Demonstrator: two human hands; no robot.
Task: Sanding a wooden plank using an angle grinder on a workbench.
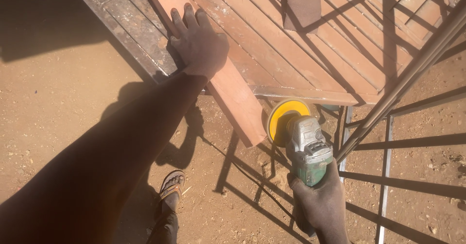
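Our left hand [198,42] lies flat, fingers spread, pressing down on the reddish wooden plank [213,64], while our right hand [321,200] is wrapped tight around the body of the green angle grinder [310,151]. We see the plank lying diagonally across the slatted wooden panel [310,54], its near end jutting out over the dirt ground [53,108], right beside the grinder's yellow sanding disc [286,120]; whether disc and wood touch we cannot tell. We judge the plank stiff, fairly heavy and dusty, so a flat palm above the supported part is the sound place to steady it. The grinder looks dense and is best gripped around its body, clear of the disc. Farther up the panel lies a sheet of brown sandpaper [302,8]. A metal frame [388,98] leans at right, and our sandalled foot [171,185] stands below.
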